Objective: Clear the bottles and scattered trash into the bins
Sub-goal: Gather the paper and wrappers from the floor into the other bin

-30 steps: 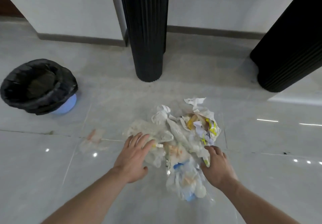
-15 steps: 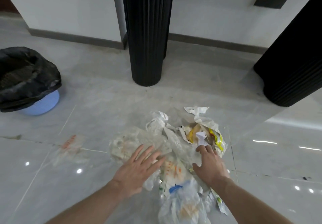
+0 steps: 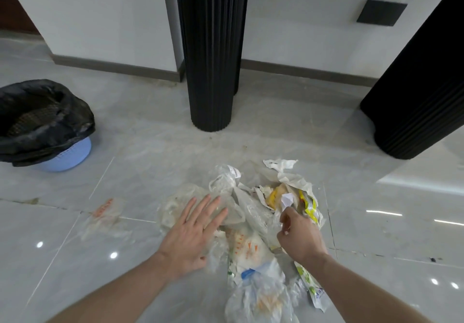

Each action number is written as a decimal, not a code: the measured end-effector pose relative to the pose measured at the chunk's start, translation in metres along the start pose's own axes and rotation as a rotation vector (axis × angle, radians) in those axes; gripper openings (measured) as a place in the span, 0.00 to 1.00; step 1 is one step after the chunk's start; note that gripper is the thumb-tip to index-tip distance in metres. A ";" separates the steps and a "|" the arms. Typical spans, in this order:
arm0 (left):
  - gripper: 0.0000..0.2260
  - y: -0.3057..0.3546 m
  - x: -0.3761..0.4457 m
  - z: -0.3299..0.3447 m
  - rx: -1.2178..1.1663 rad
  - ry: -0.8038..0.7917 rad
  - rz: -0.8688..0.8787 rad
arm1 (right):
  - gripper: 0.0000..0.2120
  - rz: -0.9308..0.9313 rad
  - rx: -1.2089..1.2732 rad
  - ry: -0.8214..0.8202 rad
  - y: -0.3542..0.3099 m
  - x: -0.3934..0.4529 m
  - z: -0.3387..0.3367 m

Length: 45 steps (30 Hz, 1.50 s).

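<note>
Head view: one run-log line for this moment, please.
left hand flat on clear bags | right hand pinching wrapper in trash pile | bin far left | nothing lifted

Your left hand [image 3: 193, 232] lies flat, fingers [image 3: 212, 206] spread, on the trash pile [image 3: 251, 222]; your right hand [image 3: 300, 237] pinches white paper [image 3: 287, 200]. Lined bin [image 3: 40, 124] sits far left.

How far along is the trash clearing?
Done: nothing visibly; the black-lined bin stands apart, far left. In hand: left hand flat on clear bags, right hand pinching into the wrapper pile. Left: whole pile plus stray bag.
</note>
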<state>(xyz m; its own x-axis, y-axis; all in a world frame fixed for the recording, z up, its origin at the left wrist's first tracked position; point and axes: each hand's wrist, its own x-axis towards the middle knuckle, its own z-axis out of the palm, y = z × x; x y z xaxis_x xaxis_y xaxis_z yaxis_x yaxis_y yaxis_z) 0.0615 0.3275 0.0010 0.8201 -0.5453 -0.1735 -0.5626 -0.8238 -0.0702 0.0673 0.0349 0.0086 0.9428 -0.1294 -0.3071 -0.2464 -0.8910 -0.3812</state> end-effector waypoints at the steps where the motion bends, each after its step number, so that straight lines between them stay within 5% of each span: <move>1: 0.59 -0.004 -0.001 0.000 -0.007 -0.021 -0.030 | 0.13 0.001 0.008 -0.007 -0.002 0.000 -0.007; 11: 0.47 -0.020 -0.018 -0.043 0.020 -0.003 -0.079 | 0.12 -0.003 -0.100 -0.099 -0.052 -0.026 -0.062; 22: 0.32 -0.007 -0.033 -0.046 -0.037 -0.066 -0.049 | 0.08 0.084 0.276 0.058 -0.046 -0.042 -0.086; 32: 0.38 -0.025 -0.014 -0.077 -0.135 -0.253 -0.188 | 0.07 0.125 0.438 0.125 -0.037 -0.043 -0.114; 45: 0.36 -0.057 -0.066 -0.144 -0.348 -0.075 -0.356 | 0.06 0.041 0.449 0.164 -0.064 -0.078 -0.134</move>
<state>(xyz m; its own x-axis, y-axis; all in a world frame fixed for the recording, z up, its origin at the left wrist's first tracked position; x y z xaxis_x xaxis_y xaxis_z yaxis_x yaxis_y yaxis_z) 0.0546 0.3877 0.1574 0.9379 -0.2193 -0.2689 -0.1709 -0.9664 0.1919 0.0398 0.0436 0.1736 0.9443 -0.2599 -0.2018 -0.3228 -0.6124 -0.7217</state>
